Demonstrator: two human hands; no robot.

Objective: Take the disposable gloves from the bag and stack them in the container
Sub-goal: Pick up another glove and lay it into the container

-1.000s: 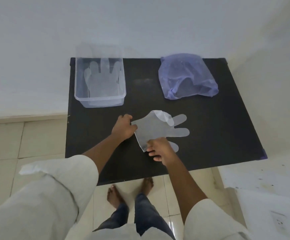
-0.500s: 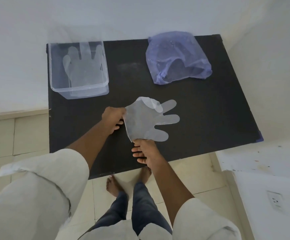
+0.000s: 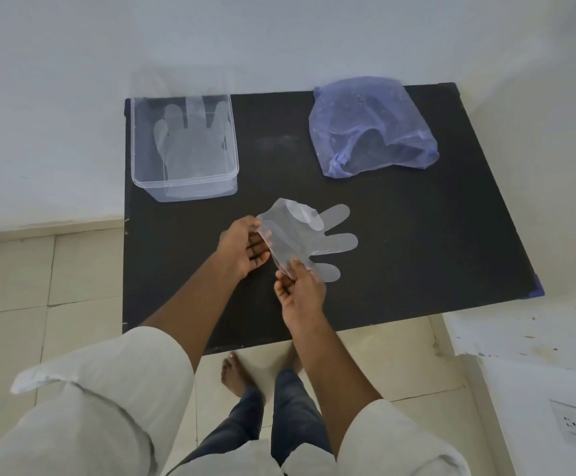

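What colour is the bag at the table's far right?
Translucent pale purple-blue bag, seen in the head view.

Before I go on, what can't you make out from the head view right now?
- How many gloves are in the container: clear layers overlap.
- What is left in the bag: its tinted, crumpled film hides the contents.
- Whether the held glove is a single one: the film is see-through, and its cuff edge is partly behind the left hand and right hand.

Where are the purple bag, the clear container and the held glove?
purple bag [image 3: 365,115]: head view, top of bag.
clear container [image 3: 185,182]: head view, near rim.
held glove [image 3: 296,237]: head view, palm.
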